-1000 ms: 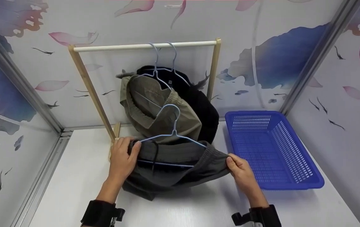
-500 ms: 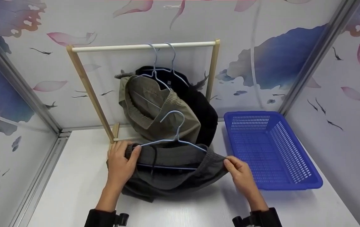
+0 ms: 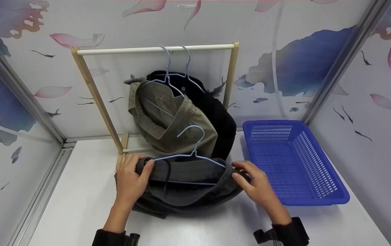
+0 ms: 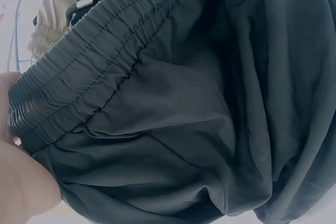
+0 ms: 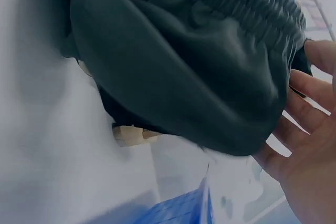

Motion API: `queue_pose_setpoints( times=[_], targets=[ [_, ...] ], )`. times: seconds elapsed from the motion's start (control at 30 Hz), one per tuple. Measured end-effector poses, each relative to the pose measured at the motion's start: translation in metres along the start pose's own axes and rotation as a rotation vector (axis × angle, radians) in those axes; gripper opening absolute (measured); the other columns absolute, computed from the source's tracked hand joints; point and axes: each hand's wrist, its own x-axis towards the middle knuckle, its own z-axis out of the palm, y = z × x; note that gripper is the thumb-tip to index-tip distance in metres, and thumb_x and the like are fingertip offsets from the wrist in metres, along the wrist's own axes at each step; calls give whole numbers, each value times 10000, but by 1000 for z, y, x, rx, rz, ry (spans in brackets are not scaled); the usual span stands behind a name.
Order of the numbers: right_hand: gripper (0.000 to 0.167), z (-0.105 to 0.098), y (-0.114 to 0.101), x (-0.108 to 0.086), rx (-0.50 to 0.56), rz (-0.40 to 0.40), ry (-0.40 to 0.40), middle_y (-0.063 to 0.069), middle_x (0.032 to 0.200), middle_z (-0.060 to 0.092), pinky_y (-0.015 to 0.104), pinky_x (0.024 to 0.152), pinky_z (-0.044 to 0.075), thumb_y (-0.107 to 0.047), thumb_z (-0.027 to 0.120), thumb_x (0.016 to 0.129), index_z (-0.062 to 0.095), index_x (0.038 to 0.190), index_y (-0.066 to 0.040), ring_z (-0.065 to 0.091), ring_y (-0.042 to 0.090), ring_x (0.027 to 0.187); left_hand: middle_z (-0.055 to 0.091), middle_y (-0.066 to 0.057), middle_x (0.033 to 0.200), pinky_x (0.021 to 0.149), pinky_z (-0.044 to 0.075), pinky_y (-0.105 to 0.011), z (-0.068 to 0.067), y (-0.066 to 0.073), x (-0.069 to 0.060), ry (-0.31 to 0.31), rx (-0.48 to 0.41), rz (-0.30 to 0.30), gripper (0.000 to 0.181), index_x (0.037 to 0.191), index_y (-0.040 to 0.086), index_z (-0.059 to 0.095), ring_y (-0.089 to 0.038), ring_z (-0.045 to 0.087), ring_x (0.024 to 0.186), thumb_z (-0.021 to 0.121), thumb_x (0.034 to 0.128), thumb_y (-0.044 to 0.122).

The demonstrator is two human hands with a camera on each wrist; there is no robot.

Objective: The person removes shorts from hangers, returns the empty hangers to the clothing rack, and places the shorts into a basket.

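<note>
Dark grey elastic-waist pants (image 3: 188, 198) hang on a light blue hanger (image 3: 194, 153), its hook free of the rack. My left hand (image 3: 129, 177) grips the left end of the waistband, thumb on the near side. At the right end, my right hand (image 3: 257, 182) has its thumb and fingers apart around the waistband edge. The right wrist view shows that hand (image 5: 310, 114) with fingers spread and fairly straight against the cloth (image 5: 210, 77). In the left wrist view the gathered waistband (image 4: 94, 61) runs up from my left hand (image 4: 23, 177).
Behind stands a wooden rack with a white bar (image 3: 123, 51). Khaki pants (image 3: 198, 126) and a black garment (image 3: 227, 126) hang from it on blue hangers. A blue basket (image 3: 296, 164) sits at the right on the white table (image 3: 79, 191).
The grey pants and their hanger have dropped slightly nearer me, the hook turning and shifting right. My right hand has moved inward along the waistband and its fingers have loosened from their pinch.
</note>
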Motion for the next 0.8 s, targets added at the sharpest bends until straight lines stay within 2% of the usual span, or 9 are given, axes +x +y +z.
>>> queue_pose_setpoints(
  times=[0.13, 0.37, 0.47, 0.7, 0.8],
  targets=[
    [314, 8, -2, 3, -80, -41, -21, 75, 1115, 724, 309, 816, 555, 26, 761, 876, 709, 1185, 2, 684, 235, 966, 675, -93, 920, 868, 390, -469, 1, 1, -5, 0, -4, -2, 145, 966, 36, 704, -296, 604, 928, 762, 915, 158],
    [300, 17, -2, 0, -130, 19, -30, 102, 1126, 748, 422, 887, 568, -6, 765, 887, 715, 1182, 19, 714, 264, 1033, 685, -91, 932, 819, 354, -433, 3, 5, -16, 17, 2, -48, 168, 980, 34, 717, -291, 596, 910, 768, 911, 178],
    [256, 20, -1, -1, -129, 26, -3, 101, 1080, 762, 422, 853, 581, -1, 768, 886, 735, 1140, 4, 728, 248, 996, 695, -76, 937, 818, 346, -423, 3, 9, -19, 24, -17, -74, 159, 976, 46, 727, -284, 608, 923, 776, 907, 180],
    [206, 23, -4, 0, -117, -11, 137, 90, 977, 754, 177, 817, 518, 51, 781, 856, 752, 1047, -20, 713, 210, 897, 723, -44, 973, 888, 349, -430, 5, 12, -22, -6, -110, -182, 161, 1002, 68, 750, -269, 627, 979, 785, 911, 195],
    [226, 23, -5, 1, -116, -52, 193, 98, 957, 752, 164, 796, 509, 87, 785, 831, 755, 1032, -13, 706, 216, 865, 734, -35, 978, 890, 360, -439, 6, 13, -24, 6, -134, -188, 123, 997, 84, 755, -273, 645, 973, 780, 913, 171]
  ],
)
